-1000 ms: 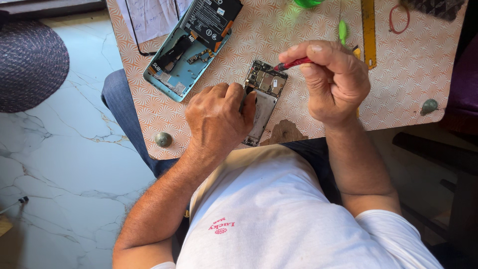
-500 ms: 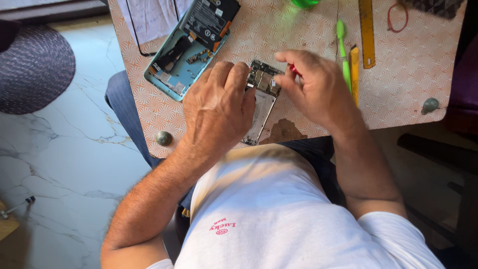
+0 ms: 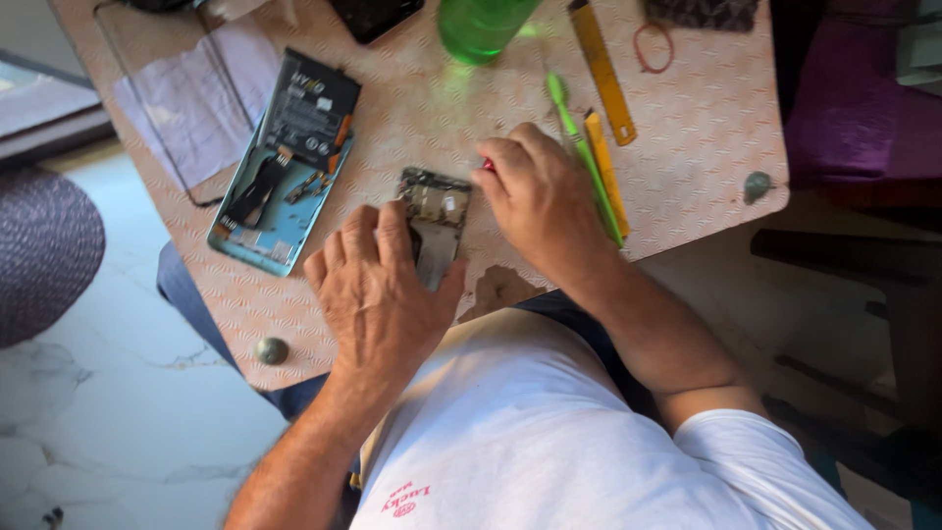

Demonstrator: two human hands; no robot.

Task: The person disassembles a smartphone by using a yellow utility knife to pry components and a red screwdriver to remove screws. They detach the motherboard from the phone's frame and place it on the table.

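Bare metal and circuit board show on the opened phone frame [image 3: 437, 221], which lies on the patterned tabletop [image 3: 687, 128] near the table's front edge, directly ahead of the person's torso. Long axis runs roughly away from the body, tilted slightly; the board end is the far end.

Left hand [image 3: 378, 285]: palm down over the near, lower-left part of the frame, fingers spread and pressing, thumb along the right edge. It covers that end, so whether it grips or only pins the frame cannot be told.

Right hand [image 3: 540, 201]: at the frame's far-right corner, fingers curled shut around a red-tipped tool [image 3: 488, 165]; only the red end shows, its working tip hidden.

Hands are apart, one on each side of the frame. The left is in contact; the right sits just beside the board end.

Nearby: a second opened phone with blue shell [image 3: 280, 167] to the left, well apart; green pry tool [image 3: 579, 137] and yellow ruler [image 3: 601, 69] to the right.
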